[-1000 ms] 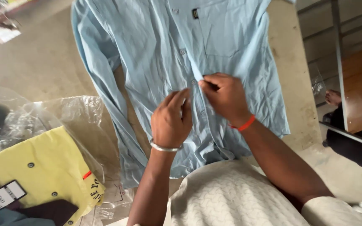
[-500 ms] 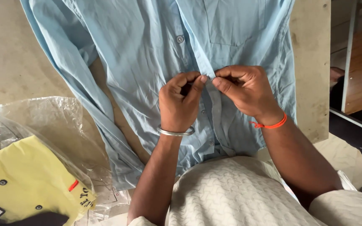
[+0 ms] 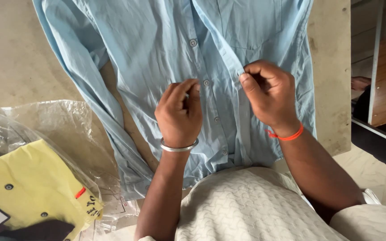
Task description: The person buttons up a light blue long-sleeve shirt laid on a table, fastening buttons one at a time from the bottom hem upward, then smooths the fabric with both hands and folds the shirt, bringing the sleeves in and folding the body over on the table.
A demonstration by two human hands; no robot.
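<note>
- Nearest, at the worktop's near edge: a cream textured top worn by the person, with both forearms reaching out over it.
- Near left corner: a yellow shirt with dark buttons, lying inside a clear plastic bag, just beside the blue shirt's sleeve.
- Left hand, silver bangle at the wrist: curled shut, fingertips pinching the button-side front edge of the light blue shirt, close by a small grey button.
- Right hand, orange band at the wrist: closed, thumb and forefinger gripping the buttonhole strip just across the gap from the left hand.
- Blue shirt spread flat, front up, down the middle of the worktop; hem at the near edge, collar end running out of view at the far edge, one sleeve trailing toward the left.
- Likely handling: thin, light, soft cloth, creasing and sliding easily; no stiffness to push against, so lifting one spot drags the rest.
- Best hold, by the look of it: the doubled front strips, firmer than the panels, pinched right beside a button and its matching hole.
</note>
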